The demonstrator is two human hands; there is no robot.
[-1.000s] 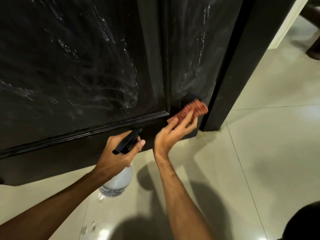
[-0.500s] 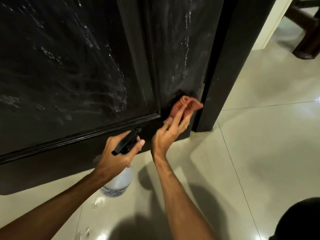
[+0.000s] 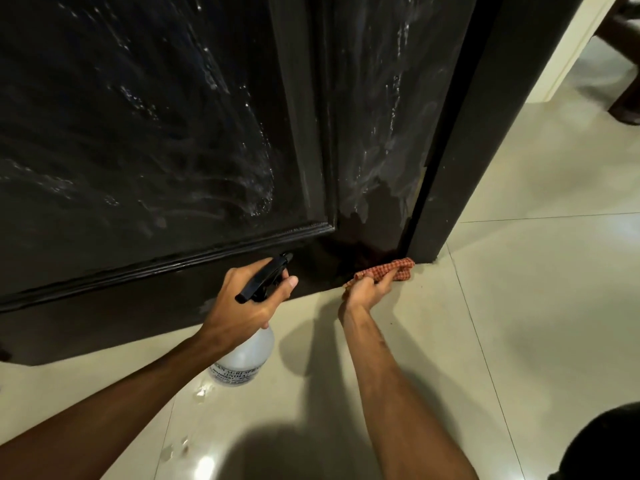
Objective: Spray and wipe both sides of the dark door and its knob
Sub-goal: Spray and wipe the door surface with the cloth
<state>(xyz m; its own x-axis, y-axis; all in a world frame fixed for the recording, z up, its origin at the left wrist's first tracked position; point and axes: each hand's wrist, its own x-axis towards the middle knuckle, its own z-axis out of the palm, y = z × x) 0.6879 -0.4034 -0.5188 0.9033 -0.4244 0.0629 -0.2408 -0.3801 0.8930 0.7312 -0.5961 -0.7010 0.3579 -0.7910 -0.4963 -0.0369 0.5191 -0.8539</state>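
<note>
One cloth (image 3: 389, 269) lower down the door (image 3: 156, 133)

Glossy cream floor tiles (image 3: 519, 306) are spreading across the near and right areas, with a few water droplets (image 3: 201, 393) lying on them at near left. A dark door frame (image 3: 460, 168) is standing right of centre. Beyond it, a cream wall corner (image 3: 568, 53) and dark wooden furniture (image 3: 623, 95) are showing at far right.
</note>
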